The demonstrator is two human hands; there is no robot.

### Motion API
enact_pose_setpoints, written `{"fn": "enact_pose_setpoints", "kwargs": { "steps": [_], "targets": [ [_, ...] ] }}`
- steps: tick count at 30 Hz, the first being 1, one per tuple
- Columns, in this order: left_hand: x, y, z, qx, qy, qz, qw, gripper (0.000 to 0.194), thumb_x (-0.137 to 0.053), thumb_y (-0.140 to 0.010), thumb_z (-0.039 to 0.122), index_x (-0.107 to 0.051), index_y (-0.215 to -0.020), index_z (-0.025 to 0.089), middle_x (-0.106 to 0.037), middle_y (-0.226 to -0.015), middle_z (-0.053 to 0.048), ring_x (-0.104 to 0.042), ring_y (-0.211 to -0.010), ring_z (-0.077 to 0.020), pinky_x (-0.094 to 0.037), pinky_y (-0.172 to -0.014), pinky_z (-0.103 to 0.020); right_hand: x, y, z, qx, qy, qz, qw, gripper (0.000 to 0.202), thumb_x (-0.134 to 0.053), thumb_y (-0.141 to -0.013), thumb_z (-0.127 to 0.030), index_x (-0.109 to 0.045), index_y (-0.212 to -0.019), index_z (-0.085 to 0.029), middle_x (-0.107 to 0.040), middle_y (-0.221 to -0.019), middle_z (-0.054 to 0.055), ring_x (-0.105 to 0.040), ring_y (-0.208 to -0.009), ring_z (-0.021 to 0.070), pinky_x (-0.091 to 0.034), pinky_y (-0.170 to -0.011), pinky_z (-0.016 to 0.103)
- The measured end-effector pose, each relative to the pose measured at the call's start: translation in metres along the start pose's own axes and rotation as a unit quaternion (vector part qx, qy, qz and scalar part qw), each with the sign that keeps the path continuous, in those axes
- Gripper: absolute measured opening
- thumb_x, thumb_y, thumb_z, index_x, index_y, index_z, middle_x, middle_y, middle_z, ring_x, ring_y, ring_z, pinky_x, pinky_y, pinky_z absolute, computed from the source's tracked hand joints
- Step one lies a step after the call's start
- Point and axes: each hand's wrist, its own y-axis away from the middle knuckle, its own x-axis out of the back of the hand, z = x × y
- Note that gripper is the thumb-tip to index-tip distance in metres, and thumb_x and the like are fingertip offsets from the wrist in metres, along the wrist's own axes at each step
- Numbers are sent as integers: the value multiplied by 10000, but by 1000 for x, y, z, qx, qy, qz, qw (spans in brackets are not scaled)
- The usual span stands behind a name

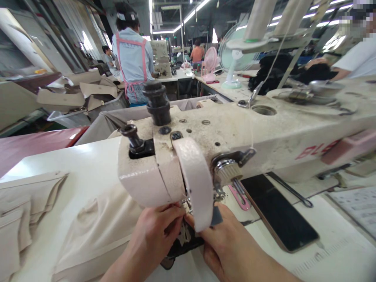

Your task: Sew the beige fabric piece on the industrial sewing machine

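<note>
A worn cream industrial sewing machine (235, 133) fills the middle of the view, its head close to the camera. My left hand (155, 239) and my right hand (226, 243) meet under the machine head, fingertips pinched together at the needle area. What the fingers pinch is hidden by the head and its pale guard (195, 184); it may be thread. Beige fabric (94, 231) lies under and left of my left hand, spread over the white table (73, 164). More beige pieces (23, 211) are stacked at the far left.
A black phone (277, 213) lies on the table right of the needle, pink snips (241, 196) beside it. Thread cones (258, 19) stand on the rack above. A person in a pink apron (132, 55) stands behind; another person's arm (349, 62) is at right. Fans (235, 55) stand on the far tables.
</note>
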Motion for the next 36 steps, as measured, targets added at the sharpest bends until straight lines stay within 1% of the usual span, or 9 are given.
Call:
{"fn": "enact_pose_setpoints", "kwargs": {
  "steps": [4,8,11,16,21,24,26,32,36],
  "targets": [
    [-2,-2,1,10,-6,18,1000,212,-538,-820,87,-673,-703,201,-641,-621,6,-590,-555,-118,-427,-538,-188,0,-1,1,2,1,4,1000,582,-474,-646,-46,-588,-1203,-170,-582,-1175,105,-442,-1122,273,-403,-966,420],
    [2,-5,3,16,-5,6,1000,213,-568,-787,88,-673,-648,211,-584,-533,34,-511,-463,-99,-379,-472,-176,0,-1,1,2,6,8,1000,571,-475,-638,-44,-596,-1180,-177,-589,-1143,96,-441,-1113,273,-407,-945,418],
    [3,-5,2,23,-9,-4,1000,214,-573,-774,70,-677,-660,219,-566,-510,48,-490,-449,-99,-394,-499,-184,-1,-1,1,0,7,7,1000,574,-474,-637,-43,-590,-1184,-172,-581,-1172,100,-440,-1112,267,-394,-958,414],
    [1,-2,2,19,-14,-26,999,213,-546,-816,92,-648,-670,210,-608,-609,18,-554,-552,-123,-418,-552,-206,-1,-1,-1,5,6,7,1000,571,-461,-638,-30,-594,-1175,-169,-568,-1193,105,-431,-1134,263,-381,-980,409],
    [2,-2,3,16,13,-42,999,228,-534,-822,63,-680,-808,237,-669,-768,7,-632,-715,-137,-472,-669,-211,1,-1,-2,-4,9,-2,1000,583,-456,-634,-31,-591,-1184,-172,-578,-1166,105,-438,-1119,268,-405,-951,413],
    [2,-1,2,10,18,-24,1000,217,-533,-817,57,-660,-731,211,-655,-699,9,-610,-630,-120,-463,-617,-193,2,-2,-2,-2,2,0,1000,593,-464,-632,-39,-581,-1198,-169,-570,-1185,117,-441,-1112,268,-403,-958,422],
    [0,0,1,10,9,-9,1000,224,-530,-816,62,-643,-676,195,-625,-637,6,-578,-576,-117,-447,-582,-192,3,-2,-1,0,-16,9,1000,576,-465,-622,-32,-593,-1166,-170,-575,-1168,112,-450,-1096,261,-408,-955,413],
    [-4,1,-2,16,0,18,1000,214,-538,-815,77,-689,-736,205,-637,-645,-2,-596,-603,-132,-454,-607,-205,3,3,4,-21,-88,59,994,406,-457,-627,17,-618,-940,-186,-575,-1045,88,-485,-982,232,-452,-870,368],
    [-3,0,0,40,4,10,999,188,-573,-793,73,-660,-673,188,-612,-585,16,-559,-509,-110,-414,-499,-181,3,4,4,-29,-87,66,994,508,-467,-595,30,-616,-1024,-197,-554,-1045,84,-485,-973,238,-457,-842,378]
  ]
}}
